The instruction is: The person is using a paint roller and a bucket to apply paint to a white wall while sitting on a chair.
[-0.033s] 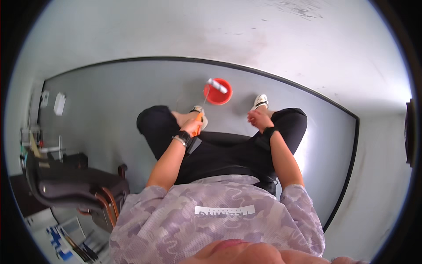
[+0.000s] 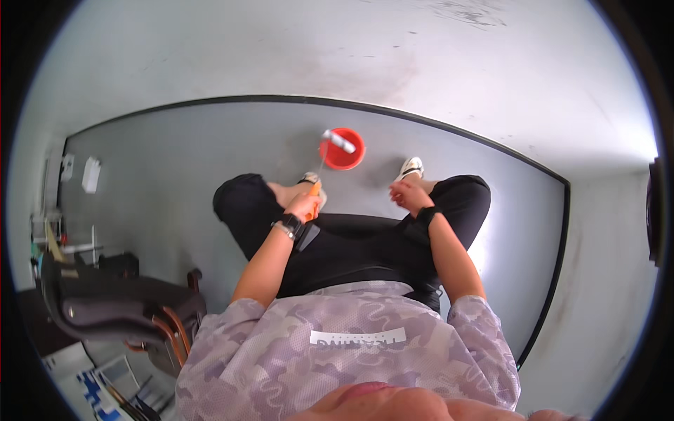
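My left hand [image 2: 303,206] is closed around the orange handle of a paint roller [image 2: 340,142]. From the handle a thin metal rod runs forward to the white roller sleeve, which is over the mouth of a small red bucket [image 2: 344,162]. Whether the sleeve touches the bucket's rim I cannot tell. The bucket stands on the grey floor, ahead of and between my feet. Loosely curled, my right hand [image 2: 411,196] is in front of my right shin, near the white shoe [image 2: 412,167], and nothing shows in its fingers.
A pale wall [image 2: 281,56] with scuff marks rises beyond the dark skirting strip [image 2: 309,99]. At my left is a dark chair [image 2: 126,302] with brown armrests. A white box-like item [image 2: 91,175] is farther off on the left. My bent knees flank the bucket.
The whole scene has shifted slightly left and down in the picture. The roller stays over the bucket, and both hands keep nearly the same pose.
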### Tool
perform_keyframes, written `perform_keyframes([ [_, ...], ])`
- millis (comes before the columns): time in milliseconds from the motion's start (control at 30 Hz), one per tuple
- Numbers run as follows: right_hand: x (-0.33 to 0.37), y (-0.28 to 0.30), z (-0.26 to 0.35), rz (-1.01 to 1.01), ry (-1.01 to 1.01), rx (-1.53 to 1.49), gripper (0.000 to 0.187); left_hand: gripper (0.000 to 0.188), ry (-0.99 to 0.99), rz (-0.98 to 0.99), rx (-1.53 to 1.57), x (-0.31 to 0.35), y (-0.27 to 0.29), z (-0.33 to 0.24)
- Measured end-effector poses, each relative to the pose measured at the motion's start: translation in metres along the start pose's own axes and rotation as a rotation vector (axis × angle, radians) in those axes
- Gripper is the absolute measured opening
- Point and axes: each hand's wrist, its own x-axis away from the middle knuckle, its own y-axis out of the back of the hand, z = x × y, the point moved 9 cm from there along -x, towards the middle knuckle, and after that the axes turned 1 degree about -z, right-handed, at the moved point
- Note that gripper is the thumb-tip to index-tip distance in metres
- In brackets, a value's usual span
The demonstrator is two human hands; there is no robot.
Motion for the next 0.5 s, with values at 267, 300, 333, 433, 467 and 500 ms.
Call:
perform_keyframes([
  [267, 0.019, 0.050, -0.003, -0.146, 0.051, -0.106, 0.017, 0.008, 0.131, 0.113, 0.168, 0.021, -0.042, -0.015],
  [300, 0.012, 0.057, 0.002, -0.199, 0.106, -0.044, 0.017, 0.010, 0.135, 0.162, 0.178, 0.019, -0.042, -0.012],
  [333, 0.015, 0.051, 0.011, -0.243, 0.158, 0.023, 0.017, 0.010, 0.208, 0.130, 0.237, 0.015, -0.026, 0.000],
  [433, 0.021, 0.019, 0.019, -0.199, 0.084, 0.134, 0.018, 0.011, 0.246, 0.109, 0.302, 0.011, -0.028, -0.004],
  [467, 0.017, 0.014, 0.009, -0.169, 0.066, 0.114, 0.019, 0.011, 0.259, 0.092, 0.314, 0.025, -0.037, -0.006],
  [500, 0.012, 0.011, 0.008, -0.138, 0.097, 0.190, 0.020, 0.011, 0.245, 0.110, 0.307, 0.025, -0.040, -0.006],
])
